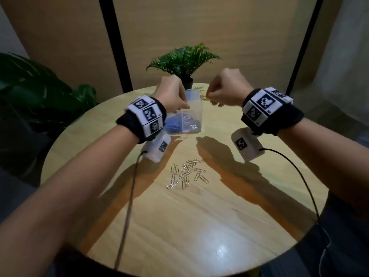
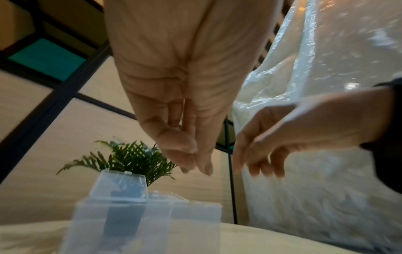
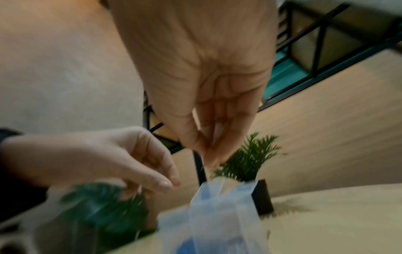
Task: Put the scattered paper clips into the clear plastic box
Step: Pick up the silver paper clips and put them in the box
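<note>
The clear plastic box point(image 1: 194, 113) point(image 2: 121, 214) point(image 3: 219, 216) stands at the far middle of the round table with its lid point(image 1: 192, 95) tipped up behind it. Something blue and a few clips lie inside it. My left hand point(image 1: 184, 105) point(image 2: 195, 165) hovers over the box's left rim, thumb and fingertips pinched; a thin silvery streak hangs under them in the right wrist view. My right hand point(image 1: 209, 96) point(image 3: 211, 159) hovers just right of the box, fingertips pinched together, and blur hides what is between them. A heap of silver paper clips point(image 1: 186, 172) lies nearer me.
One stray clip point(image 1: 184, 136) lies just in front of the box. A small potted fern point(image 1: 185, 60) stands behind the box at the table's far edge. The wooden table point(image 1: 199, 226) is round, and a large dark plant point(image 1: 36, 90) stands off its left side. Wrist cables trail toward me.
</note>
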